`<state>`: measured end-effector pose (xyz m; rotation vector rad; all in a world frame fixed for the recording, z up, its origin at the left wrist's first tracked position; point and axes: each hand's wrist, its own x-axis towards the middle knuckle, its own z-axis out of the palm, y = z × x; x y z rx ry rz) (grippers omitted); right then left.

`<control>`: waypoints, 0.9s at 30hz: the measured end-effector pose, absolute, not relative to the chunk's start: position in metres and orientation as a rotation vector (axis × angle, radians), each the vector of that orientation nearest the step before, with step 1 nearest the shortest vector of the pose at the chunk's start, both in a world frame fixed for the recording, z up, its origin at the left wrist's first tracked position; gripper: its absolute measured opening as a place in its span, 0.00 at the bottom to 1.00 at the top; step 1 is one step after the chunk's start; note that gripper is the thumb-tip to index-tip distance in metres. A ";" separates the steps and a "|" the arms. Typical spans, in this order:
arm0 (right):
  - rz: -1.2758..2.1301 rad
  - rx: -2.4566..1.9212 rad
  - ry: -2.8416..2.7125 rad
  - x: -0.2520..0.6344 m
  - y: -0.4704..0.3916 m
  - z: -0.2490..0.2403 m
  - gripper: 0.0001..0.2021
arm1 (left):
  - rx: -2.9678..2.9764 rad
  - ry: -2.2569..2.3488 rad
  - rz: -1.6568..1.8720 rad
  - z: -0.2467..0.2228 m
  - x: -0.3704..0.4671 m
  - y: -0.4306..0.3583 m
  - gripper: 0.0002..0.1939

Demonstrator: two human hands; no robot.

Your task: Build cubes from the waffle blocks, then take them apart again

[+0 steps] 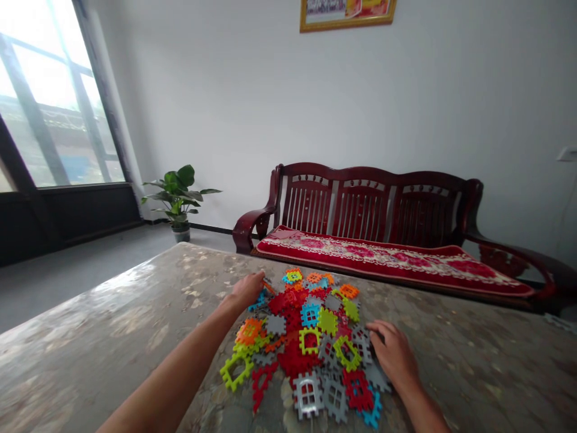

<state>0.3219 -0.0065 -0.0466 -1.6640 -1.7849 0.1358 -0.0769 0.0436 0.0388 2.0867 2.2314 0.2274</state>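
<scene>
Plastic interlocking pieces in red, grey, blue, green and orange lie in a loose heap on the patterned table (148, 319). Many have window-like openings, such as a grey piece (308, 394) at the near edge and a blue one (311, 314) near the middle. My left hand (247, 290) is at the heap's far left, fingers closed beside blue and orange pieces; what they hold, if anything, is too small to name. At the right edge of the heap rests my right hand (395, 352), its fingers apart and bent beside grey pieces, with nothing seen in it.
Behind the table stands a dark red wooden bench (360, 201) with a red floral cover (383, 255). A potted plant (179, 195) is on the floor at the back left, near a large window (58, 114). A framed picture (347, 25) hangs on the wall.
</scene>
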 end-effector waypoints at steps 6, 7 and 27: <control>0.141 -1.655 -1.786 0.323 -0.006 -0.048 0.17 | 2.040 2.206 0.427 0.053 -0.070 0.035 0.13; 0.141 -1.651 -1.784 0.323 -0.006 -0.049 0.17 | 2.045 2.191 0.452 0.056 -0.067 0.032 0.13; 0.213 -1.653 -1.744 0.322 -0.006 -0.047 0.18 | 2.165 1.937 0.485 0.077 -0.017 0.019 0.18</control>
